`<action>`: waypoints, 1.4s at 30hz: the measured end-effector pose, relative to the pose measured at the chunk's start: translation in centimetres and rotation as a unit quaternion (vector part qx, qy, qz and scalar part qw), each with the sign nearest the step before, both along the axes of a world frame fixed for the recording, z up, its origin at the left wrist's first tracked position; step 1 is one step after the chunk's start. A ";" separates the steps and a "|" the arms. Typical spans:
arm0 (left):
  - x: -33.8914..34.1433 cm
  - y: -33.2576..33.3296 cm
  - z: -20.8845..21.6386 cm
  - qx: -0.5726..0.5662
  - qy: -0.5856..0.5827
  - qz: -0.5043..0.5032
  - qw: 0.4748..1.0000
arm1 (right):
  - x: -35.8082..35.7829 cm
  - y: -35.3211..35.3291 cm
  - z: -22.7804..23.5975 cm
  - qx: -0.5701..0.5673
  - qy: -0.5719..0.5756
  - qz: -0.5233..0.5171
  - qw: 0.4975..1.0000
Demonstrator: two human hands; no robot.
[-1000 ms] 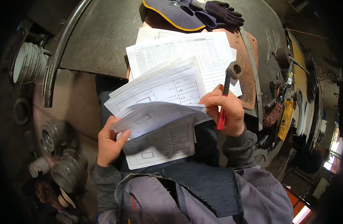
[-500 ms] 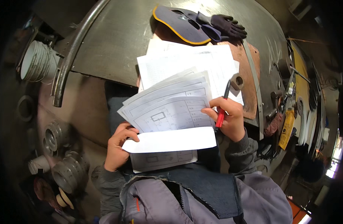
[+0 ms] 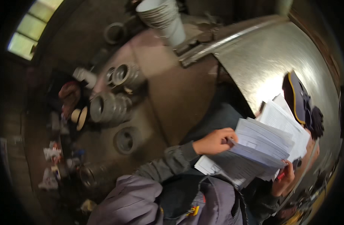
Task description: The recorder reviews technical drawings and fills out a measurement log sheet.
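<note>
My left hand [image 3: 217,141] pinches the left edge of a fanned stack of drawing sheets [image 3: 260,140], which is tilted over my lap. At their right edge, my right hand [image 3: 285,179] is closed on the sheets and also holds a red marker [image 3: 281,175], mostly covered by the fingers. Below the held stack lie more printed sheets [image 3: 241,168] on my lap, partly hidden. Beyond it, other papers [image 3: 282,118] rest on the metal table [image 3: 250,62]. The picture is blurred, so the printing cannot be read.
A dark welding mask [image 3: 298,98] with yellow trim and dark gloves [image 3: 317,122] lie past the papers. White nested buckets [image 3: 168,24] stand at the far side. On the floor at left are metal flanged rings [image 3: 104,107], a single ring [image 3: 127,140] and a straw hat [image 3: 81,119].
My view has swung left, so table and papers now sit toward the right. The folded-over white sheet no longer shows across the stack. The marker has gone from upright to mostly hidden.
</note>
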State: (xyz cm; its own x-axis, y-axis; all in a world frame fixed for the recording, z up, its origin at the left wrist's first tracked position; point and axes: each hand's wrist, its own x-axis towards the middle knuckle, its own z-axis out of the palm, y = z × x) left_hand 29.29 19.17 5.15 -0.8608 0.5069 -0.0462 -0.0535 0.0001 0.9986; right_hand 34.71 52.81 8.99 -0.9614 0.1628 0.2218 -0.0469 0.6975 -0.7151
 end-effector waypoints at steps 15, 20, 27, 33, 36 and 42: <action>0.0 0.5 0.0 -0.038 0.046 0.077 0.995 | -3.1 1.2 -1.0 0.044 0.014 0.019 0.999; 0.2 0.5 -0.4 -0.050 0.109 0.123 0.985 | -4.8 2.3 -2.7 -0.021 0.008 0.052 0.998; 0.4 0.7 -0.2 -0.049 0.111 0.117 0.986 | -5.6 6.2 -4.3 0.002 -0.022 0.080 0.997; 0.3 0.8 -0.1 -0.077 0.124 0.060 0.987 | -2.1 -1.7 3.8 0.033 -0.072 0.076 0.994; 1.2 -0.9 0.7 -0.075 0.061 0.071 0.993 | -1.2 -0.9 -1.9 -0.039 0.022 0.013 0.999; 0.8 -0.5 2.1 -0.035 -0.027 0.040 0.998 | -0.9 -3.0 1.4 -0.044 -0.016 -0.010 0.999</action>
